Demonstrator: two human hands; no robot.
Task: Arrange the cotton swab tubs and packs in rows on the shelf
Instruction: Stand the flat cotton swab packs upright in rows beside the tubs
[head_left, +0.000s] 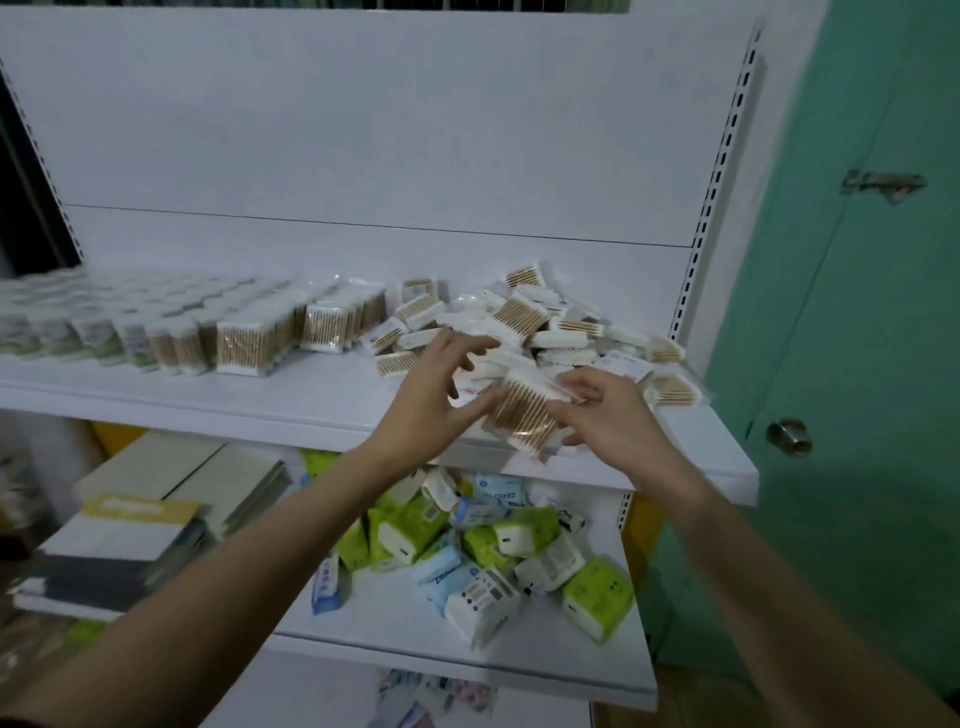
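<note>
lower shelf, centre: loose heap of green, blue and white soft tissue packs (483, 551) | lower left: stack of flat grey and white boxes (135, 525) | right: green painted door (857, 322), round metal knob (788, 435)

Rows of tubs (104, 327) left on shelf (291, 395), loose packs (545, 322) heaped right
</note>
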